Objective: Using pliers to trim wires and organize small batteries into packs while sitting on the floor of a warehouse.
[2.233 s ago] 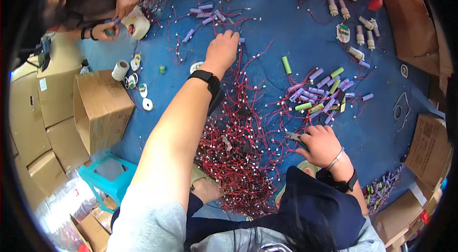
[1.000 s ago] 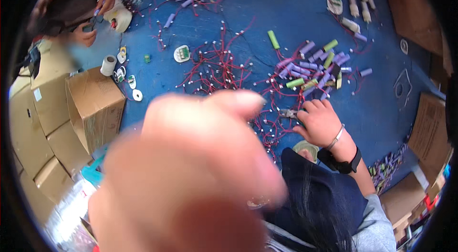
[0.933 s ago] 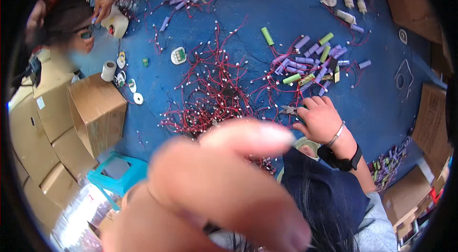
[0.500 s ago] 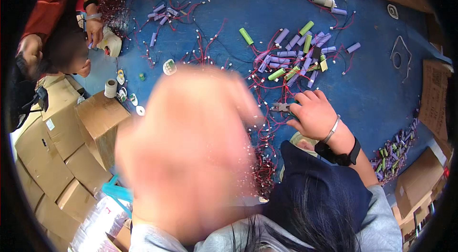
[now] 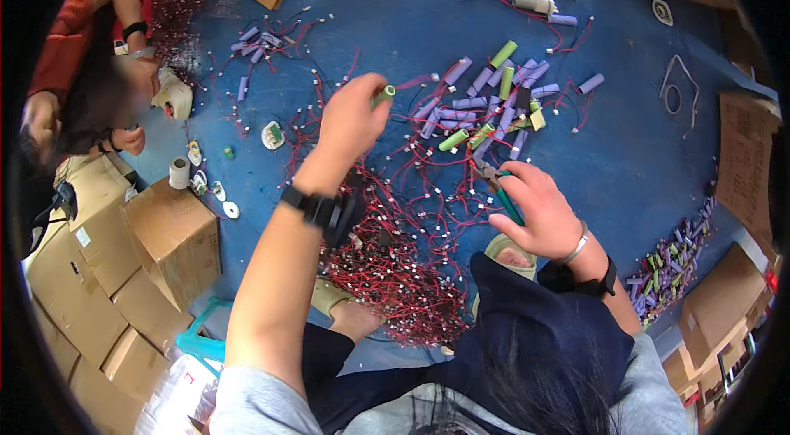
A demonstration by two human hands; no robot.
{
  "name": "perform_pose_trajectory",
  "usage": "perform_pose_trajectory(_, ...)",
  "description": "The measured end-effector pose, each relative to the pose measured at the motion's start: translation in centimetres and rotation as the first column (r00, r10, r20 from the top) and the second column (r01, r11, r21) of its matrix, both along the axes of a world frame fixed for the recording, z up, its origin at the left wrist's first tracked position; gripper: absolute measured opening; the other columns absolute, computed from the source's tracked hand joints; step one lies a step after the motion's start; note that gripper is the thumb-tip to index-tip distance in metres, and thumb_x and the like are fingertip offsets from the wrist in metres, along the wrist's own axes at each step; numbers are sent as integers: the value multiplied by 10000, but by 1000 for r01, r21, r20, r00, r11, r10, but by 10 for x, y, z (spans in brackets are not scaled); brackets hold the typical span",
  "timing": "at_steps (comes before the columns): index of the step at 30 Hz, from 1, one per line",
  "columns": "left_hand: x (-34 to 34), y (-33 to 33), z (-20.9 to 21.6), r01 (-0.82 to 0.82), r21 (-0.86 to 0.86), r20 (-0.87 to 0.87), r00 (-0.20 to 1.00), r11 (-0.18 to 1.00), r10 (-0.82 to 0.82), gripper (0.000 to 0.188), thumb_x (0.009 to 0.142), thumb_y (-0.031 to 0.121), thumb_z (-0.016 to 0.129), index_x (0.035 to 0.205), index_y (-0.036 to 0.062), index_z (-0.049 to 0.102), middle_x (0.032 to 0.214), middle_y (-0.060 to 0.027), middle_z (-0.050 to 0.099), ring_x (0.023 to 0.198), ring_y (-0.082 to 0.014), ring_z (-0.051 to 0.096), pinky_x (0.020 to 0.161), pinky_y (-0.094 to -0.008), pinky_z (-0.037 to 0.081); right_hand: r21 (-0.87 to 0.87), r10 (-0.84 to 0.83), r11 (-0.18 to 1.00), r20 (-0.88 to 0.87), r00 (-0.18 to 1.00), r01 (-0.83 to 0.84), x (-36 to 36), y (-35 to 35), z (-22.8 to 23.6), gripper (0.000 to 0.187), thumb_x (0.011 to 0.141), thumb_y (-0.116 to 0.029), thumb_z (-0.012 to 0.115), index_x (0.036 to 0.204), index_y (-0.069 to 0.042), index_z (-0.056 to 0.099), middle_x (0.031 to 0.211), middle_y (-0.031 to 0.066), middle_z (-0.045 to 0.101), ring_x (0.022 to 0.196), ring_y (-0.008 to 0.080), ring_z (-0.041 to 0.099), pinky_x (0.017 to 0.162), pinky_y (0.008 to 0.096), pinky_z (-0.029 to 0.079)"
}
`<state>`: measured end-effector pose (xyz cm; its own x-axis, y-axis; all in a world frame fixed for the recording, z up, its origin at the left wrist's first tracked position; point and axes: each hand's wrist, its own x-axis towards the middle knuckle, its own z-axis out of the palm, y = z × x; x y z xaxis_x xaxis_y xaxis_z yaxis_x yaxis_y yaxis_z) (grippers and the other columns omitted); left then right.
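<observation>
My left hand (image 5: 350,122) is closed on a green cylindrical battery (image 5: 388,93), whose end shows past the fingers. To its right lies a pile of purple batteries (image 5: 473,103) and a few green ones, with red and black wires. My right hand (image 5: 539,209) grips wire cutters (image 5: 509,203) with green handles. The metal jaws point at the near edge of that pile. Between my forearms spreads a heap of red and black wires (image 5: 387,270) with small white connectors.
Several white pumps or motors (image 5: 535,3) stand at the far right. More batteries (image 5: 675,258) are heaped at right, by cardboard boxes (image 5: 732,295). A co-worker's orange sleeve (image 5: 62,40) is at left, beyond a cardboard box (image 5: 173,229) bearing a white spool (image 5: 178,172).
My left hand, a large blur close to the camera before, is now lower over the work with a green battery in it. The cutters in my right hand have turned, and their handles now show.
</observation>
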<state>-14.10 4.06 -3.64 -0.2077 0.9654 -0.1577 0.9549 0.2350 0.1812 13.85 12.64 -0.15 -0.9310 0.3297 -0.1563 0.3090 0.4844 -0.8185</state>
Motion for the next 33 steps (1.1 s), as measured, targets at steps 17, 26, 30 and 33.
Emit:
perform_pose_trajectory(17, 73, -68, 94, -579, 166, 629, 686, 798, 367, 223, 747, -4, 634, 960, -4, 567, 858, -59, 610, 780, -121, 588, 718, -253, 470, 154, 121, 984, -245, 962, -85, -63, -13, 32, 311, 704, -300, 664, 858, -58, 544, 978, 114, 552, 847, 286, 530, 690, 371, 423)
perform_pose_trajectory(26, 79, -65, 97, -372, 303, 463, 862, 877, 206, 234, 707, 10, 646, 928, 44, 578, 798, -104, 584, 711, -245, 583, 625, -305, 456, 206, 101, 977, -206, 973, -57, -50, -17, 40, 280, 699, -292, 664, 820, -67, 552, 923, 86, 557, 814, 253, 539, 652, 356, 424)
perform_pose_trajectory(30, 86, -62, 96, -348, 222, 428, 874, 911, 229, 245, 730, 53, 644, 966, 38, 577, 805, -116, 600, 705, -267, 588, 623, -311, 458, 364, 94, 929, -64, 994, -64, -45, -25, 39, 283, 629, -209, 712, 732, -60, 495, 849, 79, 552, 721, 254, 544, 611, 349, 438)
perform_pose_trajectory(33, 91, -68, 81, -462, -315, 553, 621, 829, 556, 214, 812, 92, 595, 1010, 13, 573, 781, -59, 597, 689, -69, 547, 568, -240, 442, 478, -1, 877, -110, 994, 54, -41, -30, 32, 285, 617, -203, 713, 715, -67, 483, 786, 69, 535, 676, 256, 538, 565, 361, 433)
